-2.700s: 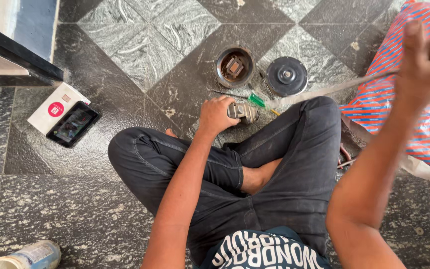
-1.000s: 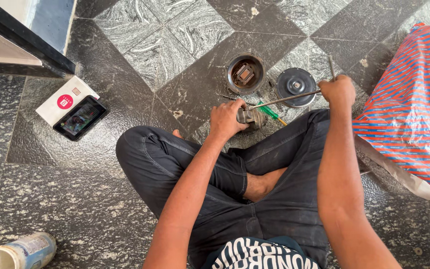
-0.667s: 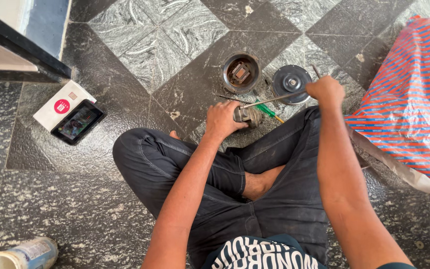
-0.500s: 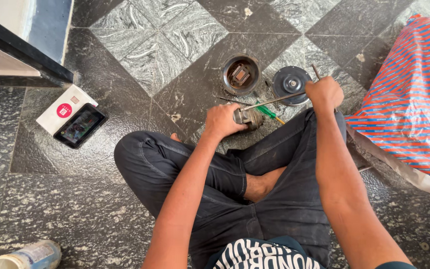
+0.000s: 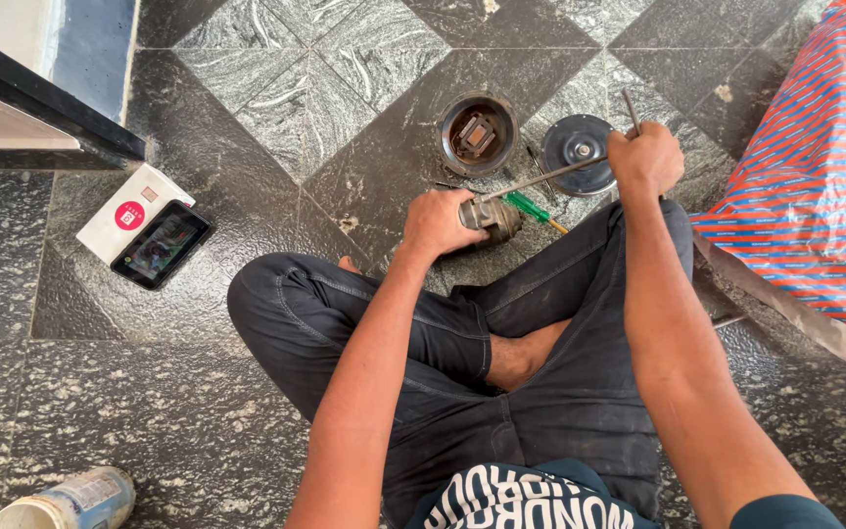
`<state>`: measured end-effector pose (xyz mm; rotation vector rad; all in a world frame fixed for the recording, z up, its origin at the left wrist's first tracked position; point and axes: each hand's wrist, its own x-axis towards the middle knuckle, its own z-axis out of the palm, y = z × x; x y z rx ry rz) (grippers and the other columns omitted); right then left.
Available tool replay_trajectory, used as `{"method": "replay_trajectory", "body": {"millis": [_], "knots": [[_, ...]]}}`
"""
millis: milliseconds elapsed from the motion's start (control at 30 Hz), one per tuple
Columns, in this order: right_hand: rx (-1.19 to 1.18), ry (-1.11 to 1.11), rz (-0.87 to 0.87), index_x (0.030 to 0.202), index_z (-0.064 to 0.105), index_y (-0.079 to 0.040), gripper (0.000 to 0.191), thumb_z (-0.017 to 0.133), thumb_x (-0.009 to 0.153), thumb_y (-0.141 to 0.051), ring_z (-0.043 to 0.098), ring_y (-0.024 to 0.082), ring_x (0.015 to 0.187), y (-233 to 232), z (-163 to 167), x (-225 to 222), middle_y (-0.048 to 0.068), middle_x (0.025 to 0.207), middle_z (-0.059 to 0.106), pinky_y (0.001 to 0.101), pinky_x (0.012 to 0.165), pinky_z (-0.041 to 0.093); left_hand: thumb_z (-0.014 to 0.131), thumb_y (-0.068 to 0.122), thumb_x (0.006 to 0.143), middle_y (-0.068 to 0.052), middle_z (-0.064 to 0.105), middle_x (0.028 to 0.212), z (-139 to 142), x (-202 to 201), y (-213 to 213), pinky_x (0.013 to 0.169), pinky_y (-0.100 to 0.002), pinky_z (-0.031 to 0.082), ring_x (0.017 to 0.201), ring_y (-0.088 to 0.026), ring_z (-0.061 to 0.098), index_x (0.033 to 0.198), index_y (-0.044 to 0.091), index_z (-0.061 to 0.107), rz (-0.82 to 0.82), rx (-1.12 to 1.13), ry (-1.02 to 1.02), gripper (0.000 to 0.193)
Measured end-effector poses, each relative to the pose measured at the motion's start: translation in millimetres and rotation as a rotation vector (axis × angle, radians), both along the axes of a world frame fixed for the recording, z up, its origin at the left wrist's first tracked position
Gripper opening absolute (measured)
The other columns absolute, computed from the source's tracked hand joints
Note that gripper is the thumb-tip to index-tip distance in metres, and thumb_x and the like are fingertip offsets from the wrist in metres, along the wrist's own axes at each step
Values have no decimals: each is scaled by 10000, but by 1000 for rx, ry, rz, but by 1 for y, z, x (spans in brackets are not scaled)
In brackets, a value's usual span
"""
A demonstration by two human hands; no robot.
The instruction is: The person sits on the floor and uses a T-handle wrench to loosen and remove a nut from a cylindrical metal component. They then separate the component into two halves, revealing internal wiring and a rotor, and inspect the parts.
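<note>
Left hand [image 5: 435, 221] wrapped around small metal motor part [image 5: 493, 217], pressing it on floor just past crossed shins. Right hand [image 5: 644, 160] fisted on thin metal rod [image 5: 540, 179], rod tip meeting part from 2 o'clock. Green screwdriver [image 5: 531, 209] on floor just beside part. Round metal housing [image 5: 478, 134] at 12 o'clock, dark disc cover [image 5: 580, 152] at 1 o'clock. Phone [image 5: 162, 244] on white box [image 5: 121, 211] at 9 o'clock. Striped sack [image 5: 815, 176] at 3 o'clock.
</note>
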<state>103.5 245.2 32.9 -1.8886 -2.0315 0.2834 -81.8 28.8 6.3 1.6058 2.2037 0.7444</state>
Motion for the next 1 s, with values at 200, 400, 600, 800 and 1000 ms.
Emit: {"method": "replay_trajectory", "body": {"millis": [200,400,600,800,1000], "knots": [[127,682,18,775,690,-58,228,756,839,-267,609,245,728,1,-9,-12,59,793,684,431,672,445,939,510,596,-43,782,843,3,-2,3,716,-353,611,734,-189,756,1071,175,779,15,-56,-10,603],[20,1470,-42,991,753,-37,354,716,973,-389,543,162,932,-1,2,-32,43,996,675,316,864,417,922,559,598,-67,788,880,8,-3,3,739,-413,599,806,-246,761,1099,199,768,74,-104,16,636],[-441,2203,-194,1212,642,-102,530,458,1006,-555,660,302,1018,-24,5,-33,157,1174,609,450,991,529,916,558,623,-98,778,911,8,1,-3,741,-431,598,827,-279,756,1120,198,755,52,-71,48,635],[-766,2474,64,934,581,-128,381,399,1054,-440,499,216,656,-18,-20,-17,17,753,517,446,697,461,902,516,641,-64,785,888,8,3,-4,741,-420,598,824,-253,765,1067,202,749,47,-80,9,551],[-825,2183,-110,959,536,-89,271,361,1075,-262,542,245,740,-29,-16,-22,85,841,556,484,812,513,926,491,615,-76,783,911,4,6,-6,736,-416,599,830,-259,761,1147,224,729,64,29,44,627]]}}
